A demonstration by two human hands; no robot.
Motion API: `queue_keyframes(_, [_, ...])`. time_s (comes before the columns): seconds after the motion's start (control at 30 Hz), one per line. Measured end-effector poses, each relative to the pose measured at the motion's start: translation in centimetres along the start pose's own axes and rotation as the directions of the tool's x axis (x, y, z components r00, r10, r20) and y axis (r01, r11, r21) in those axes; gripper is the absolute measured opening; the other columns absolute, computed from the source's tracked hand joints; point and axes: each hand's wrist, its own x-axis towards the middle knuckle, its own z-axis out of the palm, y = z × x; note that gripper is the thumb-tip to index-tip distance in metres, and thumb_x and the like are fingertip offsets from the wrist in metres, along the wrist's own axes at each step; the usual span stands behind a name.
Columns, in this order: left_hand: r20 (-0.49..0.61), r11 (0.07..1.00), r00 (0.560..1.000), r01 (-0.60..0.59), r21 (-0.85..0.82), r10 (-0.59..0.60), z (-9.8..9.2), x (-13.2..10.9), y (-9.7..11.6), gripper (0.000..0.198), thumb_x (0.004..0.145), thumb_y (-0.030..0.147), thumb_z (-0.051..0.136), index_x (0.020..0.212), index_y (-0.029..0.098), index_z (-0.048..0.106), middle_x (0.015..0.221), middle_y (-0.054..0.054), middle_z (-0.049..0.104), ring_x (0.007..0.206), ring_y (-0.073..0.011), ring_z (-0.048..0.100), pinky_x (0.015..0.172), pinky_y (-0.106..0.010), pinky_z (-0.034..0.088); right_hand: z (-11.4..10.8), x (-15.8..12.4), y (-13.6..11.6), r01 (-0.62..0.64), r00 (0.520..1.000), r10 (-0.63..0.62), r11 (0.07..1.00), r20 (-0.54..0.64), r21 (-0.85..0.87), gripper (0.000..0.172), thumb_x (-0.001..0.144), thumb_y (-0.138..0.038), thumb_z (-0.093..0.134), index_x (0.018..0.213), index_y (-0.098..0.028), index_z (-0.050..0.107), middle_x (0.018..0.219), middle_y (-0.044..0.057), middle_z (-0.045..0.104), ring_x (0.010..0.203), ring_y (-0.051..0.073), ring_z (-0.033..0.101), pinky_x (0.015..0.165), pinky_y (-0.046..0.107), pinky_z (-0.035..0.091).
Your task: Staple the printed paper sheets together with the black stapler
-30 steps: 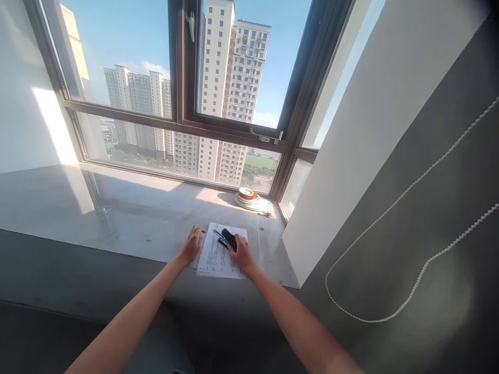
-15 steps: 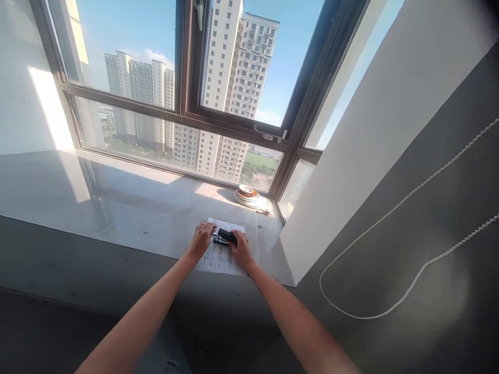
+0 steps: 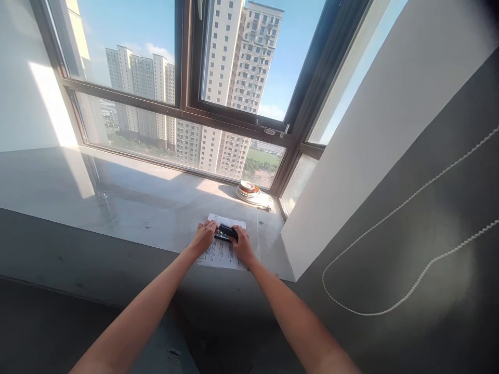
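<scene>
A black stapler (image 3: 226, 232) is held low over a printed sheet of paper (image 3: 222, 255) on the window ledge. My right hand (image 3: 243, 246) is wrapped round the stapler's right end. At its left end, the fingers of my left hand (image 3: 203, 235) are closed against the stapler. Whether those fingers also hold something small is hidden. The paper lies near the ledge's front edge, partly covered by both hands and the stapler.
A coil of white and orange cable or tape (image 3: 248, 192) lies by the window. The grey ledge (image 3: 128, 208) runs left along the window frame (image 3: 234, 120). A white beaded blind chain (image 3: 366, 314) hangs at the right, beside a pale wall (image 3: 351, 130).
The gap between the stapler's upper and lower arms looks narrower than before. My hands stay in nearly the same place, and the view has tilted slightly.
</scene>
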Motion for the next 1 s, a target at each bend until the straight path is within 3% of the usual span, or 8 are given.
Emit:
queue_keyframes(0.3, [-0.047, 0.998, 0.997, -0.057, 0.013, 0.057, 0.2, -0.2, -0.5, 0.025, 0.103, 0.013, 0.041, 0.107, 0.02, 0.065, 0.117, -0.013, 0.071, 0.116, -0.0287, 0.062, 0.096, -0.04, 0.041, 0.1, 0.1, 0.0, 0.021, 1.0, -0.021, 1.0, -0.015, -0.008, 0.038, 0.088, -0.017, 0.057, 0.126, -0.024, 0.06, 0.123, 0.009, 0.065, 0.118, 0.03, 0.055, 0.108, 0.048, 0.045])
queue_keyframes(0.63, [-0.078, 1.0, 0.997, -0.001, -0.025, -0.001, -0.1, -0.4, -0.9, 0.028, 0.098, 0.013, 0.049, 0.102, 0.022, 0.076, 0.113, -0.01, 0.076, 0.114, -0.0285, 0.065, 0.096, -0.042, 0.046, 0.2, 0.1, 0.3, 0.024, 1.0, -0.025, 1.0, -0.015, -0.011, 0.038, 0.089, -0.015, 0.06, 0.126, -0.025, 0.059, 0.122, 0.008, 0.065, 0.118, 0.029, 0.056, 0.107, 0.046, 0.047])
queue_keyframes(0.83, [-0.154, 0.966, 0.97, 0.153, -0.21, -0.187, -0.3, -1.1, -3.0, 0.028, 0.093, 0.021, 0.062, 0.115, 0.02, 0.079, 0.123, -0.012, 0.077, 0.117, -0.0294, 0.069, 0.1, -0.041, 0.053, 0.1, 0.0, 0.1, -0.001, 1.0, 0.001, 1.0, 0.0, -0.02, 0.037, 0.091, -0.016, 0.058, 0.126, -0.027, 0.059, 0.123, 0.008, 0.065, 0.118, 0.031, 0.057, 0.104, 0.049, 0.05])
queue_keyframes(0.9, [-0.131, 0.935, 0.963, 0.186, -0.302, -0.234, -0.5, -1.5, -3.6, 0.035, 0.091, 0.026, 0.065, 0.123, 0.019, 0.076, 0.125, -0.013, 0.077, 0.118, -0.0308, 0.071, 0.102, -0.041, 0.055, 0.0, 0.0, 0.1, -0.012, 1.0, 0.012, 1.0, -0.006, -0.016, 0.037, 0.092, -0.016, 0.058, 0.127, -0.027, 0.059, 0.124, 0.008, 0.065, 0.118, 0.031, 0.056, 0.104, 0.05, 0.05])
queue_keyframes(1.0, [-0.067, 0.89, 0.976, 0.158, -0.427, -0.206, -0.6, -1.8, -3.6, 0.045, 0.088, 0.028, 0.066, 0.132, 0.02, 0.07, 0.121, -0.012, 0.079, 0.121, -0.031, 0.071, 0.107, -0.043, 0.055, 0.1, 0.0, 0.1, -0.004, 1.0, 0.004, 1.0, -0.015, -0.023, 0.037, 0.093, -0.016, 0.058, 0.128, -0.027, 0.059, 0.124, 0.008, 0.065, 0.118, 0.031, 0.056, 0.106, 0.05, 0.049])
